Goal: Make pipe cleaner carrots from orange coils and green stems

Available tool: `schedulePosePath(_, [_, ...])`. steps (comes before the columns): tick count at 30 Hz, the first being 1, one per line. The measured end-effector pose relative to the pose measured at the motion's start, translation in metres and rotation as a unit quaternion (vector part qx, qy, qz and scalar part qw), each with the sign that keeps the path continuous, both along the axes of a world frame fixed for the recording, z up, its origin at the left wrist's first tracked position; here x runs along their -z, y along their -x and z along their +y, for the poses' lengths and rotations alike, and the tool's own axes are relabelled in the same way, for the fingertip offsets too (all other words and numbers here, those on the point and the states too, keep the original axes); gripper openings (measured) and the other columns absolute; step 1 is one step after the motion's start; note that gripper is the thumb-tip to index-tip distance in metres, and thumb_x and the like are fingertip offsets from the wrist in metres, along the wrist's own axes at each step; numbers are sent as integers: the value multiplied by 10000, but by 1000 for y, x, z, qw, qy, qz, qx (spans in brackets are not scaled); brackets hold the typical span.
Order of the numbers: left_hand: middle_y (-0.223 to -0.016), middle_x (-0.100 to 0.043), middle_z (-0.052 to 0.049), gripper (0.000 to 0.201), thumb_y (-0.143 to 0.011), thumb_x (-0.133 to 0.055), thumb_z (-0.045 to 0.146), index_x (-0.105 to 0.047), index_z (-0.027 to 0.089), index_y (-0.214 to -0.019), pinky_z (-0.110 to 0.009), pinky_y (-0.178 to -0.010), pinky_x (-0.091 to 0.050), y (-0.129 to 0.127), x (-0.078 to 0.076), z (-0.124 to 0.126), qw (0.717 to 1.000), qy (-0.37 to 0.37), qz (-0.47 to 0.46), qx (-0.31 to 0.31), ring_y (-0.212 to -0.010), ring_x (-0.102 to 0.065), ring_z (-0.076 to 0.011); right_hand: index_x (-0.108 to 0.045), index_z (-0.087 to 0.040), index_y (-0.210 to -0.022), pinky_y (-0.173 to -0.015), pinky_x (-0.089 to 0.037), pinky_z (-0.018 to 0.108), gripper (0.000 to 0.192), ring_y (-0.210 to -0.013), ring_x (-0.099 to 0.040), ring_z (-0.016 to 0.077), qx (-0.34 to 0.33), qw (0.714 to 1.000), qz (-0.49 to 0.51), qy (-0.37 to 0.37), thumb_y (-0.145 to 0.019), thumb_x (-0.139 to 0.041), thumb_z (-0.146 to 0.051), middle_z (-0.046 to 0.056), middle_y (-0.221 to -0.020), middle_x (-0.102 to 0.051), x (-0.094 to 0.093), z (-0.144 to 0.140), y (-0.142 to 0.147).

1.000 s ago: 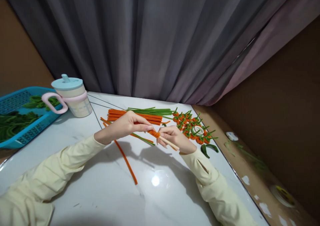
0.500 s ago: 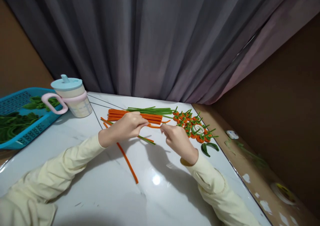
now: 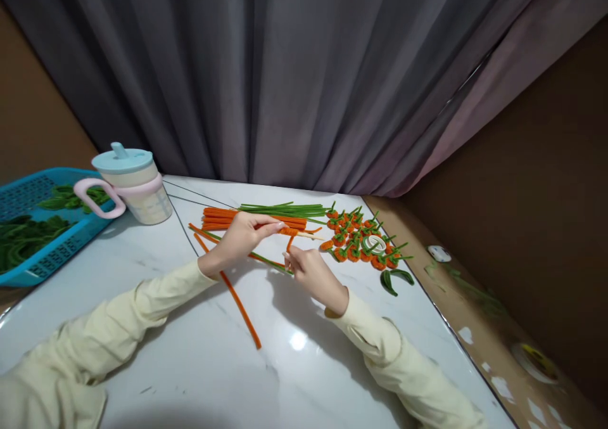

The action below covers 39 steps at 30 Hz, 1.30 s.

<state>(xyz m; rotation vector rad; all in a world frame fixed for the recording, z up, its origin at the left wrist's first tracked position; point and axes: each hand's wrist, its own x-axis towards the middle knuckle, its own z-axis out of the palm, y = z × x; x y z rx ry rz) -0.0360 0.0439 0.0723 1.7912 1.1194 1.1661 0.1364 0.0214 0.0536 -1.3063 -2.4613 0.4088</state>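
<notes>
From the head camera, the left hand (image 3: 242, 237) reaches out over the white marble table (image 3: 199, 353), its grip pinched shut with thumb and fingertips on a thin wooden stick (image 3: 308, 234) that points away to the right, with an orange pipe cleaner (image 3: 287, 232) wound around it just at the fingertips. The right hand (image 3: 311, 272) sits just below and to the right of the left one, fingers curled in; its grip is closed on the loose tail of that same orange pipe cleaner, which hangs down from the stick to the fingertips. Both hands are raised a little above the table, near the middle of its far half. Just behind the left hand lies a bundle of straight orange pipe cleaners (image 3: 228, 217), and touching its far side a bundle of green pipe cleaners (image 3: 289, 210). A single orange pipe cleaner (image 3: 242, 308) lies loose on the table under the left wrist, running toward the near edge. To the right of the hands is a cluster of finished small orange pieces with green stems (image 3: 361, 242), with a white tape roll (image 3: 375, 244) lying among them and two curled green pieces (image 3: 396, 279) just near of the cluster. At the far left stand a lidded cup with a pink handle (image 3: 130, 185) and, beside it, a blue basket (image 3: 52, 251) with green pieces inside. A grey curtain (image 3: 285, 74) hangs behind the table.
</notes>
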Motion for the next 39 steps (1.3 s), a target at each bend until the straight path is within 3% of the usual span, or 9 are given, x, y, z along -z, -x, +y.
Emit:
schedulePosePath(4, [-674,-707,-59,231,-812,-547,249,-751,156,-760,-261,-601,-413,1,1,-6,974,-162,157,19,-609,-579,-157,-591,-117,-829,-525,-248,239,231,-563,-515,155,-3,996,-90,-22,-703,-460,26,90,-700,-626,-20,-10,-12])
schedulePosePath(9, [-713,-711,-34,195,-742,-638,324,-755,170,-761,-246,-621,-443,14,-27,-2,983,101,114,97,-669,-605,-166,-567,-136,-743,-537,-248,243,195,-547,-444,123,-64,993,-72,-73,-755,-420,-9,36,-637,-550,-36,13,-37])
schedulePosePath(12, [-705,-689,-37,175,-682,-694,322,-743,156,-707,-270,-688,-460,18,-32,3,972,221,-7,85,-698,-591,-159,-513,-154,-614,-515,-268,219,223,-486,-366,91,-103,971,195,91,-830,-460,-172,-27,-510,-432,-25,28,-40])
schedulePosePath(16, [-669,-650,-33,173,-648,-729,298,-716,130,-689,-304,-747,-472,12,-22,5,944,283,-153,74,-646,-563,-127,-508,-169,-675,-395,-206,206,324,-385,-305,75,-65,854,397,328,-836,-484,-449,-53,-464,-418,3,26,-22])
schedulePosePath(22, [-660,-664,-42,241,-794,-590,330,-713,145,-699,-268,-616,-419,0,1,-1,996,-63,43,-54,-625,-540,-152,-463,-187,-761,-389,-188,196,339,-378,-189,65,-8,826,428,367,-883,-370,-490,-75,-493,-394,11,2,3])
schedulePosePath(26, [-647,-667,-63,290,-869,-480,236,-715,153,-721,-267,-608,-392,0,6,-6,948,-258,186,-27,-603,-519,-149,-527,-157,-736,-504,-289,215,160,-467,-391,101,-17,958,201,205,-835,-403,-175,-14,-526,-485,-9,1,-10])
schedulePosePath(30, [-627,-662,-26,247,-818,-556,308,-730,162,-718,-245,-550,-384,9,-15,-6,977,-54,198,50,-560,-523,-137,-547,-151,-715,-575,-276,235,226,-549,-419,110,2,997,80,-3,-626,-432,22,7,-625,-515,-25,19,-39])
schedulePosePath(35, [-645,-628,-20,197,-690,-688,345,-715,150,-686,-248,-624,-437,15,-33,1,969,230,-23,88,-623,-531,-124,-523,-158,-613,-523,-311,213,200,-481,-403,94,-77,964,224,117,-801,-485,-213,-22,-509,-467,-13,36,-43])
schedulePosePath(39, [-620,-591,-13,230,-694,-688,357,-661,135,-645,-273,-669,-457,6,-14,3,958,249,-134,55,-602,-525,-116,-504,-155,-780,-408,-287,203,411,-376,-337,86,-47,948,268,163,-936,-216,-403,-31,-493,-459,14,21,-11])
